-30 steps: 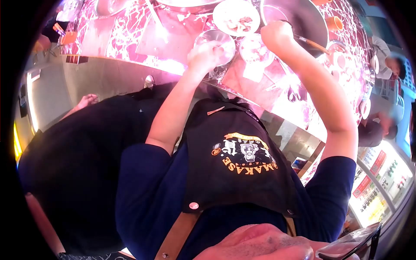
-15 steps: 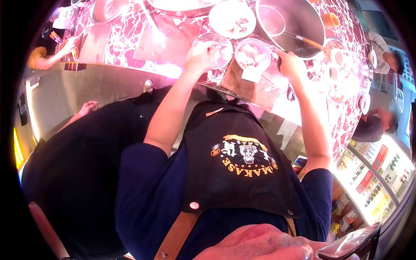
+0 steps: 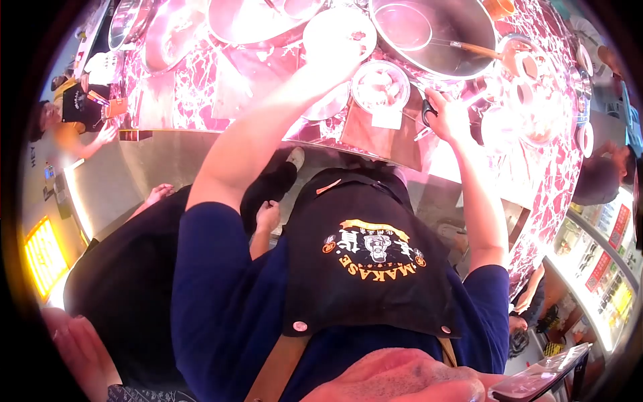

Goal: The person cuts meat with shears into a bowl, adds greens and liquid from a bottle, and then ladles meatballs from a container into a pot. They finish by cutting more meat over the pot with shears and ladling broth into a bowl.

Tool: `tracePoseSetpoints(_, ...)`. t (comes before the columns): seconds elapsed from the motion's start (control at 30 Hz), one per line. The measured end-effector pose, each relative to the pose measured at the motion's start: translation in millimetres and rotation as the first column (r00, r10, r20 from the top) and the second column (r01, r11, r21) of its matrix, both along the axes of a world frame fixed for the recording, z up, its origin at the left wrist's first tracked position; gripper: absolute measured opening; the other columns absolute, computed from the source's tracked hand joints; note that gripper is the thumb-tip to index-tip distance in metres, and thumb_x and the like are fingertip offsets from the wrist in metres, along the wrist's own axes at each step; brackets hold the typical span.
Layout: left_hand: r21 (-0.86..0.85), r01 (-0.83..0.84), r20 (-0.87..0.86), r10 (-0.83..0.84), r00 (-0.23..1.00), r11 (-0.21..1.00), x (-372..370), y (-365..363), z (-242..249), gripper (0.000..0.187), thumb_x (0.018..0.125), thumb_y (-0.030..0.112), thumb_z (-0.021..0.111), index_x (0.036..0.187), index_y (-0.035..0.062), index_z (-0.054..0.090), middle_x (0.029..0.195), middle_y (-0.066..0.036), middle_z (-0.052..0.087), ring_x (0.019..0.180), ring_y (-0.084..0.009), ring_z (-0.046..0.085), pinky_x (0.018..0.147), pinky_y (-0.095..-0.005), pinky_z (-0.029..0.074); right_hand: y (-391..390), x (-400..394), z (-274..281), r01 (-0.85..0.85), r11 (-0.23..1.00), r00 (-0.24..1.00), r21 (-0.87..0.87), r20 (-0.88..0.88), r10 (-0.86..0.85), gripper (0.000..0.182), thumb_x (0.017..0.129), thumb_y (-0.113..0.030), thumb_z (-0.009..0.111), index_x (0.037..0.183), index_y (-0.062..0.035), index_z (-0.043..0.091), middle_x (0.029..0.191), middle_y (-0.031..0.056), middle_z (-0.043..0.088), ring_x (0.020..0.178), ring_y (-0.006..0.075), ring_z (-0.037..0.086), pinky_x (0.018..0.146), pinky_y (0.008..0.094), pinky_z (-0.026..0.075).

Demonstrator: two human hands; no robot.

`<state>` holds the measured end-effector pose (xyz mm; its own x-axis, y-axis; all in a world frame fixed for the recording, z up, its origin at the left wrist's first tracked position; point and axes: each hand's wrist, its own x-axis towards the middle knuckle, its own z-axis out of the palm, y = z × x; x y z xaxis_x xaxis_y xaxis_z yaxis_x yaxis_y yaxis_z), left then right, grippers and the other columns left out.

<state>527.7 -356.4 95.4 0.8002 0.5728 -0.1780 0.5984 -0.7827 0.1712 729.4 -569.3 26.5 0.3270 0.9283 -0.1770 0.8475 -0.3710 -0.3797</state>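
My left hand point(image 3: 338, 60) reaches over a white plate point(image 3: 328, 30) that bears some pieces of food; glare washes out its fingers, and I cannot see whether they grip anything. My right hand point(image 3: 447, 115) is closed around the black-handled scissors point(image 3: 427, 112), right of a clear round bowl point(image 3: 380, 86) with pale chunks in it. A white label hangs at the bowl's near side. Below my left forearm, another clear bowl point(image 3: 328, 106) is partly covered.
A large dark pot point(image 3: 462, 63) with a wooden-handled ladle point(image 3: 479, 50) stands beyond the bowl. Brown boards point(image 3: 368, 127) lie at the table's near edge. Small cups and bowls crowd the right side. Another person point(image 3: 127, 288) is close on my left.
My left hand has moved from the left clear bowl up and right to the white plate. My right hand has drawn slightly back from the food bowl, still holding the scissors.
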Motion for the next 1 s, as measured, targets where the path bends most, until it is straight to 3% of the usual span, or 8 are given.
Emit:
tracePoseSetpoints(0.2,0.180,0.163,0.025,-0.170,0.985,0.970,37.6,-7.8,-25.9,0.020,0.077,0.011,0.056,0.065,0.0020,0.069,0.066,-0.015,0.066,0.071,-0.0272,0.068,0.059,-0.0398,0.053,3.4,-0.9,-28.1,0.026,1.000,1.000,-0.009,0.018,-0.026,0.049,0.079,-0.014,0.058,0.128,-0.0164,0.057,0.113,0.0150,0.061,0.105,0.0326,0.061,0.091,0.0416,0.048)
tracePoseSetpoints(0.33,0.274,0.290,-0.002,-0.301,0.954,0.917,30.2,8.6,-72.7,0.015,0.075,0.010,0.057,0.068,0.0002,0.067,0.067,-0.016,0.065,0.069,-0.0270,0.067,0.060,-0.0388,0.053,-0.4,2.7,-36.1,0.000,1.000,1.000,0.006,-0.008,0.000,0.050,0.081,-0.008,0.054,0.130,-0.0159,0.056,0.114,0.0160,0.059,0.107,0.0323,0.059,0.091,0.0413,0.048)
tracePoseSetpoints(0.53,0.114,-0.002,0.144,-0.014,0.989,0.993,9.3,-8.5,-28.1,0.023,0.075,0.011,0.054,0.090,0.0075,0.071,0.079,-0.016,0.068,0.078,-0.0326,0.067,0.070,-0.0448,0.053,-17.7,10.9,-24.2,-0.044,0.993,0.999,0.109,0.003,0.043,0.055,0.078,-0.003,0.057,0.131,-0.0148,0.055,0.107,0.0138,0.059,0.097,0.0322,0.061,0.086,0.0407,0.049)
tracePoseSetpoints(0.67,0.127,0.078,0.179,-0.100,0.979,0.989,-10.6,-10.9,-13.3,0.022,0.078,0.013,0.054,0.094,0.0090,0.069,0.091,-0.016,0.069,0.087,-0.0316,0.067,0.074,-0.0445,0.053,-12.9,15.8,-8.6,-0.148,0.968,0.977,0.205,0.184,0.110,0.059,0.074,-0.003,0.060,0.131,-0.0156,0.056,0.108,0.0141,0.059,0.097,0.0314,0.061,0.086,0.0405,0.050)
tracePoseSetpoints(0.73,-0.020,-0.234,0.095,0.235,0.967,0.972,-7.9,-16.3,-8.8,0.020,0.080,0.012,0.055,0.089,0.0021,0.070,0.091,-0.018,0.069,0.085,-0.0326,0.068,0.073,-0.0440,0.054,-4.9,13.4,-4.9,-0.195,0.954,0.966,0.227,0.211,0.147,0.058,0.075,-0.003,0.059,0.131,-0.0149,0.056,0.110,0.0155,0.059,0.100,0.0321,0.061,0.087,0.0410,0.050)
tracePoseSetpoints(0.77,-0.054,-0.265,0.021,0.266,0.964,0.963,-12.3,-16.2,-1.6,0.026,0.080,0.013,0.054,0.102,0.0130,0.069,0.095,-0.015,0.069,0.091,-0.0326,0.067,0.077,-0.0448,0.053,0.0,10.8,-1.1,-0.198,0.954,0.970,0.223,0.185,0.158,0.059,0.074,-0.002,0.060,0.132,-0.0136,0.055,0.111,0.0168,0.059,0.103,0.0337,0.060,0.088,0.0416,0.049)
tracePoseSetpoints(0.93,-0.274,-0.393,0.128,0.439,0.889,0.878,-59.9,-3.2,-42.8,0.029,0.079,0.016,0.060,0.106,0.0069,0.068,0.089,-0.016,0.068,0.087,-0.0317,0.067,0.076,-0.0455,0.052,17.0,-2.0,32.3,-0.239,0.935,0.971,0.261,0.075,0.227,0.061,0.075,-0.005,0.063,0.135,-0.0135,0.052,0.117,0.0154,0.060,0.108,0.0337,0.058,0.089,0.0404,0.049)
tracePoseSetpoints(1.0,0.009,-0.426,0.283,0.406,0.869,0.905,-85.5,-4.9,-68.7,0.020,0.077,0.016,0.059,0.090,0.0057,0.071,0.083,-0.016,0.069,0.081,-0.0323,0.069,0.071,-0.0458,0.055,14.0,5.0,24.6,-0.234,0.927,0.969,0.292,-0.007,0.247,0.054,0.077,-0.005,0.062,0.131,-0.0107,0.056,0.119,0.0197,0.060,0.107,0.0390,0.059,0.087,0.0439,0.050)
